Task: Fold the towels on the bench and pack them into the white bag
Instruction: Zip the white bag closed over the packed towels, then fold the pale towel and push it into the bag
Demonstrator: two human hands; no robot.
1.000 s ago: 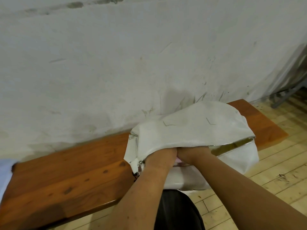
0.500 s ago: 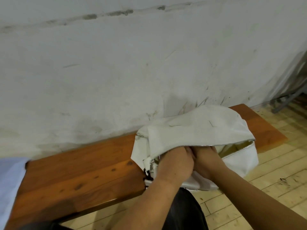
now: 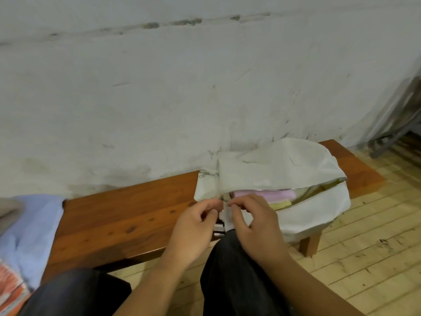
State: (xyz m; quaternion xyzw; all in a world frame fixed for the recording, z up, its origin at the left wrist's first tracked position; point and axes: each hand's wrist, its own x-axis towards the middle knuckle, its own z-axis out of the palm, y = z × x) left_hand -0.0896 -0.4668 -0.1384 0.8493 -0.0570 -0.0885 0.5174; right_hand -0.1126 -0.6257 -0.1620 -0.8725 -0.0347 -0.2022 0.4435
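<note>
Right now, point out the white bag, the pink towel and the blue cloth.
white bag [image 3: 280,169]: head view, on its upper flap.
pink towel [image 3: 262,194]: head view, on the strip showing inside the opening.
blue cloth [image 3: 34,224]: head view, on its middle, far left.

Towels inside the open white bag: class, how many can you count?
2. A pink folded towel lies in the zip opening of the white fabric bag; a pale yellow folded towel shows just in front of it. Others may be hidden.
</note>
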